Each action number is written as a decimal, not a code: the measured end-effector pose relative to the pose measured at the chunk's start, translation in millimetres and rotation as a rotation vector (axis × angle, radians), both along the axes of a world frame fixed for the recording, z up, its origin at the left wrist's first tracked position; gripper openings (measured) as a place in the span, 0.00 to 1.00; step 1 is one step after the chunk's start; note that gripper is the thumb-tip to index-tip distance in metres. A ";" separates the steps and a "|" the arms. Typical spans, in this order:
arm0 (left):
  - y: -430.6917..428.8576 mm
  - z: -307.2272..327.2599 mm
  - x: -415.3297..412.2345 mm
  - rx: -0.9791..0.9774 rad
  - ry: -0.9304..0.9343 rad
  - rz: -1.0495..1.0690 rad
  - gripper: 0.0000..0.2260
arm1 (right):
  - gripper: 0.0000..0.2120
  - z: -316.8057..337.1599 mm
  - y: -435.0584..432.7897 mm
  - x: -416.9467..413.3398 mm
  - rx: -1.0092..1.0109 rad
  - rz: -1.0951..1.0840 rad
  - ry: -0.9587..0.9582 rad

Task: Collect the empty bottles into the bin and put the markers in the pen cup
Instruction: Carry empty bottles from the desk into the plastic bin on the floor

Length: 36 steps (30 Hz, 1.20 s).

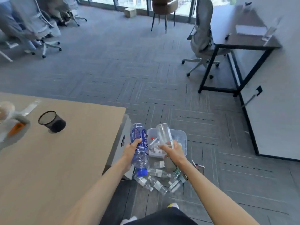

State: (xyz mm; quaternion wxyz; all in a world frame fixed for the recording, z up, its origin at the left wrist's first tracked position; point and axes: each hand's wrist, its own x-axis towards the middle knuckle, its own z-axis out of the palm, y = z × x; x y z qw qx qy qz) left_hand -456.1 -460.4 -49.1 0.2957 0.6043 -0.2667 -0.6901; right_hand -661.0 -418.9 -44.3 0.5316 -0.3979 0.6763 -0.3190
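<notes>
My left hand (132,147) grips a large blue-labelled bottle (140,147), cap end down towards me. My right hand (170,151) holds a clear bottle (164,134) tilted over the clear plastic bin (182,135) on the carpet. Inside the bin lies at least one small bottle with a red cap. Several empty bottles (158,181) lie in a heap on the floor just in front of the bin. Two markers (197,164) lie on the carpet to the right of the heap. A black mesh pen cup (52,121) stands on the wooden table (56,159) at my left.
The table's grey drawer unit (119,143) stands right beside the bin. A black-framed desk (243,41) and office chair (203,38) are at the far right, a white cabinet (272,111) nearer. More chairs stand at the far left. Blurred items lie on the table's left edge.
</notes>
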 end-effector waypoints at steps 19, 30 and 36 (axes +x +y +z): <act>-144.5 -97.6 -56.0 0.148 -0.115 -0.272 0.30 | 0.26 -92.4 -71.0 -81.6 0.427 -0.433 -0.022; -175.3 -142.1 -64.4 0.166 -0.200 -0.158 0.18 | 0.42 -171.6 -178.9 -131.5 0.468 -0.320 0.062; -170.1 -153.0 -69.4 0.199 -0.215 -0.155 0.20 | 0.27 -170.5 -162.4 -134.6 0.546 -0.198 0.194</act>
